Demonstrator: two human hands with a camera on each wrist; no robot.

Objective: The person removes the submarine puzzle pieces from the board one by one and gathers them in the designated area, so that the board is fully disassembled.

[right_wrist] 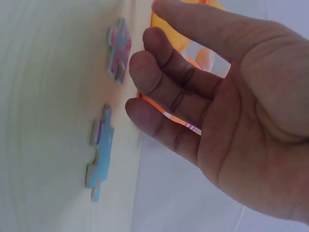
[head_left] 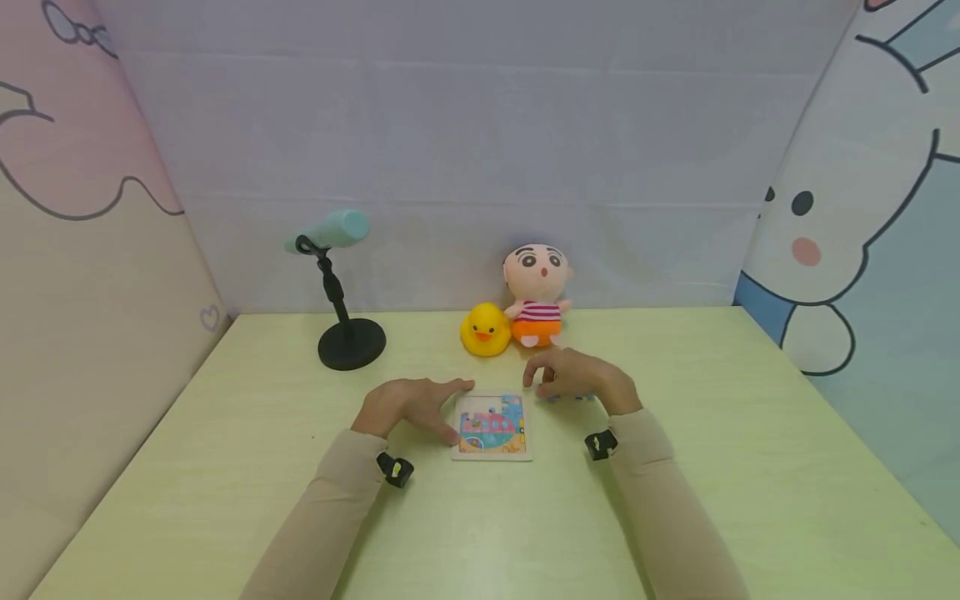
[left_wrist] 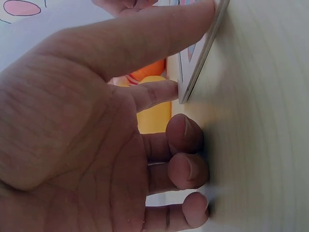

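A flat jigsaw puzzle in a pale frame (head_left: 491,457) lies on the table, showing a pink and teal picture with a bare patch at its upper left. At its left edge is my left hand (head_left: 411,406). The straight thumb (left_wrist: 159,36) touches the frame near one corner and the index fingertip meets another corner, while the other fingers rest on the table. My right hand (head_left: 573,375) hovers above loose puzzle pieces to the right of the frame, fingers loosely bent and holding nothing. Below it lie a light-blue piece (right_wrist: 102,150) and a pink-and-blue piece (right_wrist: 120,50).
Behind the puzzle sit a yellow toy duck (head_left: 485,332) and a plush doll (head_left: 537,292) in orange shorts. A black stand (head_left: 351,343) holding a mint-green cylinder (head_left: 337,229) is at the back left. A pale wall (head_left: 480,150) closes the table's far edge.
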